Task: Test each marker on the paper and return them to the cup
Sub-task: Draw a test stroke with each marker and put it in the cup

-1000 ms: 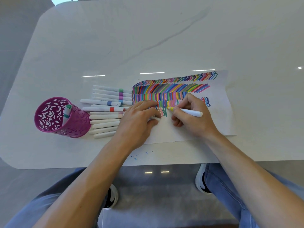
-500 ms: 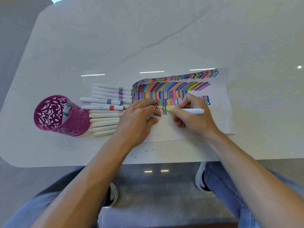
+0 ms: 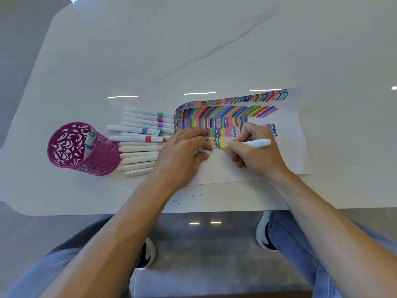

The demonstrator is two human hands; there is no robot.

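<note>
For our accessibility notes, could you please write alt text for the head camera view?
A right hand holds a yellow marker tip-down on paper covered in coloured test strokes, while the left hand rests on it pinching what looks like a cap. Left of the paper, a row of markers lies on the white table beside a purple cup holding one marker.

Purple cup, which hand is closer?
Left. The left hand, pinching a white cap, lies right of the purple cup beyond the loose markers; the right hand holds a yellow marker farther right.
</note>
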